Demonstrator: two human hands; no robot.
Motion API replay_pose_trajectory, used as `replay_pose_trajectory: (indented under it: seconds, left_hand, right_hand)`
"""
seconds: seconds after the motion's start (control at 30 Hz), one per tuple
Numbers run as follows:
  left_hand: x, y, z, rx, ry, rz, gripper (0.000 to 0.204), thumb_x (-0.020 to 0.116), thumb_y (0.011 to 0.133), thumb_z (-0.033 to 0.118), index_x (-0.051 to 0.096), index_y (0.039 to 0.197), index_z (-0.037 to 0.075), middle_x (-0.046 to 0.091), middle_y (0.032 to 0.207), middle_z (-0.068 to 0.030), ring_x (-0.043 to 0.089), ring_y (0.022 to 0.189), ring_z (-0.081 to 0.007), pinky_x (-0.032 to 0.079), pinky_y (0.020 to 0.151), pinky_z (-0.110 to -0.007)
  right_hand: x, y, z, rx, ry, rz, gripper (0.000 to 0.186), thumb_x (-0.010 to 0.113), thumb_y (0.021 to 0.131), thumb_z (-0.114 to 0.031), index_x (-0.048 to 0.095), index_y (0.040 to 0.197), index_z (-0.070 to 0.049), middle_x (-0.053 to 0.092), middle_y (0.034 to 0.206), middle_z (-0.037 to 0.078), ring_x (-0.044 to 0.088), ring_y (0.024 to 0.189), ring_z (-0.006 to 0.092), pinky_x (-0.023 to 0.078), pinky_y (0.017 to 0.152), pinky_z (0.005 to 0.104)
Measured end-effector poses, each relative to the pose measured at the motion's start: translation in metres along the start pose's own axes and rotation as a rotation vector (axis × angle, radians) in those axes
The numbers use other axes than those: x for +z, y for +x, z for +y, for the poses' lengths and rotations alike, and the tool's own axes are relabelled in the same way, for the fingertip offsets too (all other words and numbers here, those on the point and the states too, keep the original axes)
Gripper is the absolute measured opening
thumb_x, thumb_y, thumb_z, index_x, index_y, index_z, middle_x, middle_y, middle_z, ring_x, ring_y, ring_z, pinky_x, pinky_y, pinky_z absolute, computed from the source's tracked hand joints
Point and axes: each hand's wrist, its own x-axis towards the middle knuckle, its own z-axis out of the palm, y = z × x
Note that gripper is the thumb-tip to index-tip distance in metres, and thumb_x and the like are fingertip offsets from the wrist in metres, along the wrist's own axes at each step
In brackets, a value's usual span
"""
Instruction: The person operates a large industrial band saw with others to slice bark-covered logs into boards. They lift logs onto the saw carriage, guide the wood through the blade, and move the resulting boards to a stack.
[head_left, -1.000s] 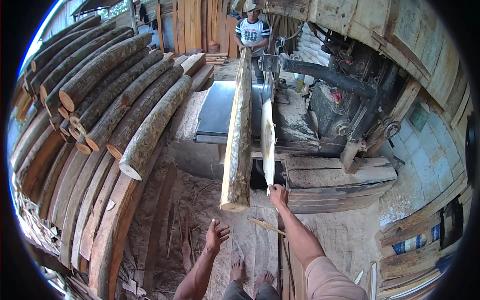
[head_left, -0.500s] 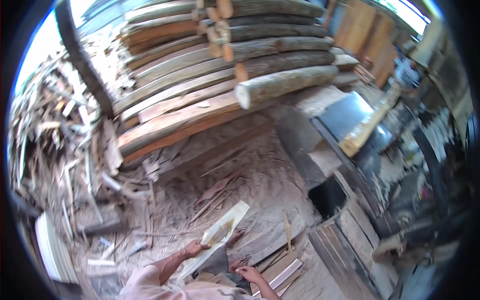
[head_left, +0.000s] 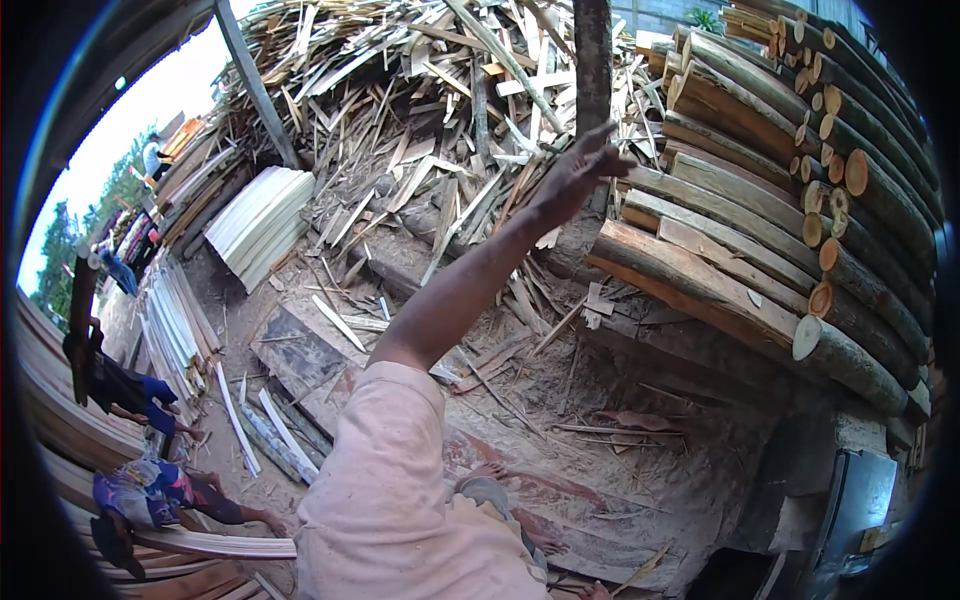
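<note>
My left arm reaches out to the far side, with my left hand raised in front of a dark upright post. Its fingers are stretched out and nothing is in them. Beyond the hand lies a large heap of scrap wood, slats and offcuts in a loose tangle. At the lower edge only a bit of my right hand shows, beside thin wood pieces; its fingers are mostly cut off. My bare feet stand on the dusty ground.
Stacked logs and slabs rise at the right. A metal-topped machine stands at the lower right. At the left are a stack of pale boards and co-workers, one bent over planks. Loose strips litter the ground.
The pale board that my left hand held has left it, and that arm now stretches far forward, fingers spread. My view has swung left, bringing the scrap heap and co-workers in.
</note>
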Motion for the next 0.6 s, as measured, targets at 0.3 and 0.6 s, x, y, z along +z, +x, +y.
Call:
replay_pose_trajectory:
  seconds: [0.3, 0.6]
  left_hand:
    - [0.116, -0.321, -0.245, -0.756, 0.369, -1.348, 0.073, 0.051, 0.084, 0.052, 0.029, 0.137, 0.007, 0.050, 0.124, -0.0197, 0.049, 0.114, -0.0300, 0.038, 0.093, -0.035]
    - [0.114, -0.414, -0.300, -1.316, 0.216, -1.272, 0.057, 0.058, 0.083, 0.037, 0.041, 0.130, 0.008, 0.063, 0.099, -0.0103, 0.061, 0.079, -0.0186, 0.045, 0.061, -0.031]
  right_hand:
    - [0.220, -0.104, -0.025, 0.000, 0.034, -0.020, 0.031, 0.054, 0.087, -0.028, 0.056, 0.111, -0.008, 0.064, 0.089, 0.004, 0.061, 0.071, 0.0134, 0.049, 0.056, 0.0284]
    - [0.199, -0.158, 0.080, 0.113, 0.492, 0.368, 0.028, 0.055, 0.086, -0.025, 0.057, 0.106, -0.005, 0.061, 0.080, 0.003, 0.057, 0.062, 0.0100, 0.045, 0.049, 0.0239]
